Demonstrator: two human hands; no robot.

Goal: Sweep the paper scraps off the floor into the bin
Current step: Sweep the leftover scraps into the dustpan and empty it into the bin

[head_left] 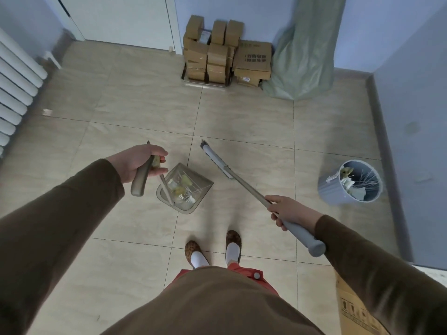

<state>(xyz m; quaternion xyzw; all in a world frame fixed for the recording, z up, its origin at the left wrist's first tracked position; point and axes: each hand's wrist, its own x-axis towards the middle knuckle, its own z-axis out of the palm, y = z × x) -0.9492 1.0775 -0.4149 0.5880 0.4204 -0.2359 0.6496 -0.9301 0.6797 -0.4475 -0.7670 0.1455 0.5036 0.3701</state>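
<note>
The tiled floor (135, 97) looks almost clear: I can make out only one small scrap (47, 112) lying near the radiator (17, 76), well apart from everything else. So the sweeping seems mostly done, and what is left is that stray piece and emptying the pan.

The grey bin (338, 192) stands to the right by the wall and already holds paper and some thin white sticks. The dustpan (193, 204) rests on the floor in front of the person's feet, well apart from the bin, with yellow and white scraps gathered inside it.

The broom (219, 163) slants down from the right, its head just beside the dustpan.

The right hand (287, 211) grips the broom handle, fingers (278, 220) wrapped tight around it. The left hand (139, 162) holds the dustpan's long handle (141, 177), fingers curled round it and also pinching a small yellowish scrap against it.
</note>
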